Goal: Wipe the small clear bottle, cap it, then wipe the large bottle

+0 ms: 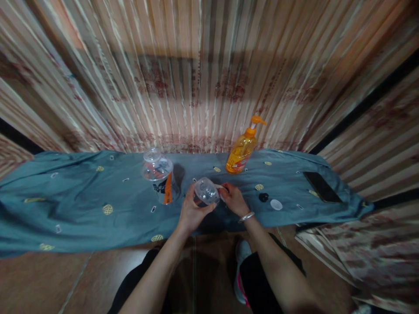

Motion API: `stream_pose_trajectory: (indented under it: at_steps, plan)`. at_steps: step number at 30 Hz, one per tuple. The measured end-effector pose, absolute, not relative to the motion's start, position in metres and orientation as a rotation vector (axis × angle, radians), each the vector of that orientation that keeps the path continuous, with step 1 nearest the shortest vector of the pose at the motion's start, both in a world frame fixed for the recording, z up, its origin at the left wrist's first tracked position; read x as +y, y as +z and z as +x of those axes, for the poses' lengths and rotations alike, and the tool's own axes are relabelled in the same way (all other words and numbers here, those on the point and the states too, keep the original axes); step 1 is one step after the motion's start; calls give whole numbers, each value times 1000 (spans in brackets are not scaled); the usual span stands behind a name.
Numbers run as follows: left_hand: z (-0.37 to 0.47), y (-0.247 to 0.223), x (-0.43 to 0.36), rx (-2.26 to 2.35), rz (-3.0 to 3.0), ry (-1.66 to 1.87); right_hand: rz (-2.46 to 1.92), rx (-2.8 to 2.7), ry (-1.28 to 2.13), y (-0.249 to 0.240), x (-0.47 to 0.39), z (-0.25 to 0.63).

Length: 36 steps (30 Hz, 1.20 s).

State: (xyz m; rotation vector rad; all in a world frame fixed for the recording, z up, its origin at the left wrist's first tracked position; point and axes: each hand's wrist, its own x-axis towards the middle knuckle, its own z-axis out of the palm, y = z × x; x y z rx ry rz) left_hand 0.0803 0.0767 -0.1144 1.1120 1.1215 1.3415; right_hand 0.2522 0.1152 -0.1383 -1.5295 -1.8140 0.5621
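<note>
Clear plastic cup (207, 191) is being held sideways just above the blue cloth (81, 205): left hand (193, 211) is gripping it, right hand (233, 198) is pinching something white at its mouth. Soap bottle (241, 150) is standing untouched behind.

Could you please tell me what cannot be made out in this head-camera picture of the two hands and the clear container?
- Head view: whatever the right hand pinches is hidden by its fingers and the clear container in the left hand.
- Yellow pump bottle: label too small and blurred to read.
- Clear jar: contents unclear.
- Phone: screen dark.
</note>
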Motion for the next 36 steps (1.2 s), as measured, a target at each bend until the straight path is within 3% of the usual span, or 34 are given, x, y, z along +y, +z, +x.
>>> stream_pose_trajectory:
  at_steps: [7, 13, 23, 36]
  plan:
    - [86, -112, 75, 1100, 1150, 1303, -1147, -1635, 831, -90, 106, 246]
    - [89, -110, 77, 1117, 1130, 1309, -968, -1690, 690, -61, 82, 239]
    - [89, -113, 84, 1265, 1280, 1310, -1154, -1811, 162, -83, 45, 225]
    - [84, -110, 85, 1040, 1253, 1205, -1204, -1734, 169, -86, 53, 237]
